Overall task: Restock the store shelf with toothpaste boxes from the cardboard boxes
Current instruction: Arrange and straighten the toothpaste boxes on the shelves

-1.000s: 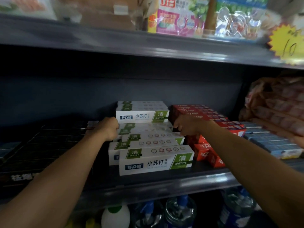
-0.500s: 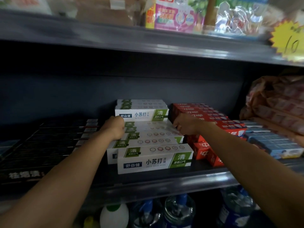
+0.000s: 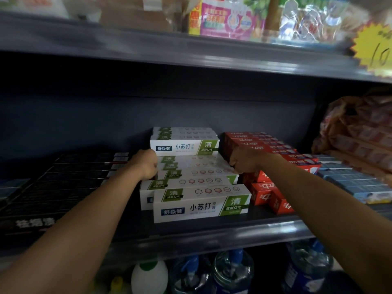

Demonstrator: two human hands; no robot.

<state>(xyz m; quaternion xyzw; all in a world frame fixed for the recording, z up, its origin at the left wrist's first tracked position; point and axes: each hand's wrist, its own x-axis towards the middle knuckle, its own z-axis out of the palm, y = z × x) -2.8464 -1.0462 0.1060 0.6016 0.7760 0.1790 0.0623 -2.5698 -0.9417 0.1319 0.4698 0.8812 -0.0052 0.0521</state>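
Reaching into the middle shelf (image 3: 212,232), both arms frame a stack of white and green toothpaste boxes (image 3: 191,164), and the coming move turns on how that stack lies between them. The boxes run left to right, long axis parallel to the shelf edge, so each hand meets 1 short end. The left hand (image 3: 146,164) sits at the left end of the middle boxes, and the right hand (image 3: 241,161) sits at the right end, just beside the red boxes (image 3: 265,145). Neither hand looks nearer than the other; they stand about level in depth.

Both hands show curled fingers, knuckles toward the camera, closed against the box ends. They appear to grip the middle boxes from either side, though the fingertips are hidden behind the fists, so I cannot tell how firmly.

Another white and green box (image 3: 201,205) stands at the front of the shelf, nearer the camera and apart from both hands. More boxes (image 3: 184,144) are stacked higher at the back. Black boxes (image 3: 63,177) fill the shelf to the left, well apart from the right hand.
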